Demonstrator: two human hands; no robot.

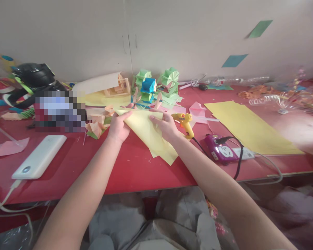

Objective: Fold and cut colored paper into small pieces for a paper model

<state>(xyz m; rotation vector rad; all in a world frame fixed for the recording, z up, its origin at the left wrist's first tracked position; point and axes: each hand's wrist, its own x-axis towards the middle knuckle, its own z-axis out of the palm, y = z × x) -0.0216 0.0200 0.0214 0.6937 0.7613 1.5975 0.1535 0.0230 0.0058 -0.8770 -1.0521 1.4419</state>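
Observation:
A pale yellow paper sheet (pixel 148 133), folded into a slanted triangle, lies on the red table (pixel 130 170) in front of me. My left hand (pixel 119 126) grips its upper left edge, thumb on top. At the upper right edge my right hand (pixel 165 124) pinches the same sheet. Both hands hold it just in front of a group of green and blue folded paper models (pixel 156 86).
A yellow glue gun (pixel 184 123) lies right of my right hand, its cord running to a purple power strip (pixel 221 150). A big yellow sheet (pixel 250 126) lies farther right. A white power bank (pixel 40 156) sits at the left, with orange folded scraps (pixel 97 125) behind it.

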